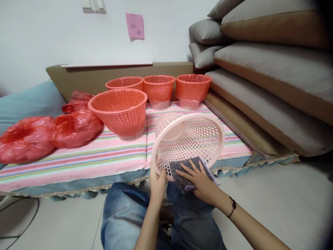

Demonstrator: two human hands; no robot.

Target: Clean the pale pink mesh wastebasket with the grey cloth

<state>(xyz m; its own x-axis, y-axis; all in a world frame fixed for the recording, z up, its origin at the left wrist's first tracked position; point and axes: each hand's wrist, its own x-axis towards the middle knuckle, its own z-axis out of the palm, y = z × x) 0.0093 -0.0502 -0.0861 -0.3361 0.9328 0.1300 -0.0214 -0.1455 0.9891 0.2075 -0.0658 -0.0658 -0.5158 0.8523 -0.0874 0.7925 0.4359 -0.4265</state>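
A pale pink mesh basket [188, 139] is tilted on its side above my knees, its wide opening facing me. My left hand [158, 184] grips its lower left rim, thumb on the inside. Spread over a dark grey cloth [182, 173], my right hand [197, 178] presses the cloth against the basket's lower inner wall and rim. Behind on the striped cover stands a large basket in red plastic [122, 113], with more red-wrapped baskets [159, 86] in a row at the back.
Red plastic bags [26, 137] lie bunched at the left on the striped cover [122, 156]. Grey and brown cushions [273, 69] are stacked high at the right. A pink note [135, 26] is on the wall. A thin dark metal ring frame is on the floor at lower left.
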